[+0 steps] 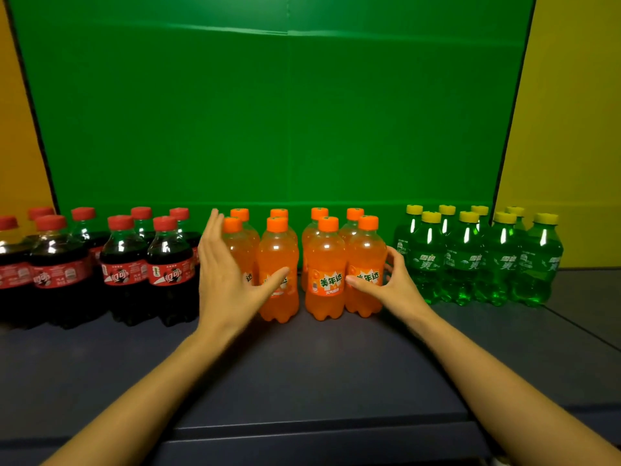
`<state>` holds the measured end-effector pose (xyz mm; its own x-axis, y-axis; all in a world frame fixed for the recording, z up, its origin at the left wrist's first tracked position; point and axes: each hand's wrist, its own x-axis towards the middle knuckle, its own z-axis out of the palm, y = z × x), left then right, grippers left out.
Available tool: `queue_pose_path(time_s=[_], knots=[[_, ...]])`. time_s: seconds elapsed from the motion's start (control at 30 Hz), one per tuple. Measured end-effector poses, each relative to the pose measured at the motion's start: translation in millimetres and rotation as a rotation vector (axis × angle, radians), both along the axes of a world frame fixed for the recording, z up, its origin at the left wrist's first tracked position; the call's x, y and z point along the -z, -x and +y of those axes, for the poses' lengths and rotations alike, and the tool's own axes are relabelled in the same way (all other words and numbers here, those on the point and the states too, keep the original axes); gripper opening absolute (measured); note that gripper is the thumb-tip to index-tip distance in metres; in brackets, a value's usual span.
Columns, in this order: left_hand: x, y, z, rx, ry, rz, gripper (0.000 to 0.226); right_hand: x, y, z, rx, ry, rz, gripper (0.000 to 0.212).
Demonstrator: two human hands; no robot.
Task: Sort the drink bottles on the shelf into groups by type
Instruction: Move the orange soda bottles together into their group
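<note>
Several orange soda bottles with orange caps stand in the middle of the dark shelf. To their left stand several dark cola bottles with red caps, to their right several green bottles with yellow caps. My left hand lies flat against the left side of the orange group, fingers straight, thumb across a front bottle. My right hand curls round the rightmost front orange bottle, thumb on its label.
A green panel rises directly behind the bottles, with yellow walls at both sides. The shelf's front edge runs below my forearms. Small gaps separate the three groups.
</note>
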<state>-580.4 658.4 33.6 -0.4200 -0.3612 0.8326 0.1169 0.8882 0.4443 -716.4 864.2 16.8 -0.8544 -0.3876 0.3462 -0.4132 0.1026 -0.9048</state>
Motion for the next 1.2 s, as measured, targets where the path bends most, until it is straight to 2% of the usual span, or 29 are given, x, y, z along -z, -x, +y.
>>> queue_pose_path(time_s=[0.1,0.2,0.33,0.4,0.57,0.93,1.07,1.13,1.2], knots=[[3.6,-2.4,-11.4,0.114,-0.303,-0.062,0.118,0.6,1.8,-8.8,-0.07,0.071,-0.036,0.1],[7.4,-0.1,-24.5,0.216,-0.516,-0.134,0.118,2.1,3.4,-14.7,-0.091,0.116,-0.035,0.101],[11.2,6.7,-38.2,0.383,-0.696,-0.198,0.113,2.7,6.8,-17.3,-0.096,0.157,-0.022,0.1],[12.2,8.2,-39.2,0.458,-0.719,-0.222,0.1,3.2,7.8,-17.9,-0.106,0.156,-0.019,0.097],[15.8,11.3,-35.7,0.482,-0.731,-0.188,0.073,3.2,5.8,-20.8,-0.115,0.16,-0.014,0.094],[15.0,8.2,-33.5,0.44,-0.701,-0.176,0.075,-3.9,-6.9,-17.9,-0.062,0.09,0.001,0.09],[12.4,-7.4,-34.7,0.309,-0.534,-0.18,0.09,-10.0,-22.6,-9.2,0.201,-0.028,0.192,0.1],[11.4,-19.8,-36.2,0.229,-0.393,-0.18,0.089,-12.9,-32.1,-6.2,0.294,-0.058,0.375,0.087],[8.6,-34.9,-37.8,0.212,-0.209,-0.127,0.073,-15.9,-42.3,-5.4,0.333,-0.054,0.546,0.069]])
